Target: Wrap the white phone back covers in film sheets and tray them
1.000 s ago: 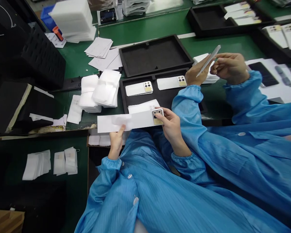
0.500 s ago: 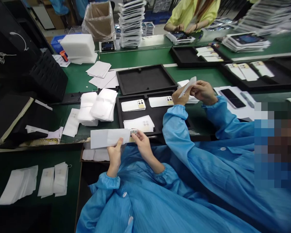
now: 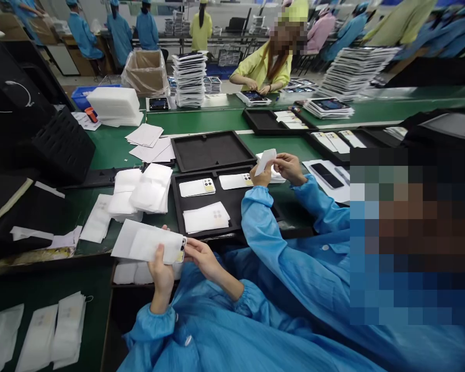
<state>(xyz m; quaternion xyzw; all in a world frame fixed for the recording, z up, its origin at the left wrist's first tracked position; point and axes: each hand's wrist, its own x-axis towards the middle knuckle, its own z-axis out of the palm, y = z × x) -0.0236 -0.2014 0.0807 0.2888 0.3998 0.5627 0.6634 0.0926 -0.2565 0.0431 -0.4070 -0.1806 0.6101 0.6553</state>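
My left hand (image 3: 160, 274) grips a white phone back cover (image 3: 158, 247) from below, thumb on its face. A thin white pouch (image 3: 126, 238) is around the cover and sticks out to the left. My right hand (image 3: 201, 256) pinches the cover's camera end. Just beyond lies a black foam tray (image 3: 236, 206) with two white covers (image 3: 197, 187) and a stack of white pouches (image 3: 206, 217). A co-worker in a blue sleeve (image 3: 267, 227) to my right holds a white cover (image 3: 265, 161) in both hands over the tray.
Piles of white pouches (image 3: 139, 192) lie left of the tray, more (image 3: 50, 328) on the lower shelf. An empty black tray (image 3: 211, 151) sits behind. Black foam blocks (image 3: 62, 147) stand at left. People work at benches across the green table (image 3: 108, 144).
My view has tilted up, showing the room beyond. My hands with the cover and pouch have dropped toward me and the pouch has slid further over the cover. The co-worker still holds a cover.
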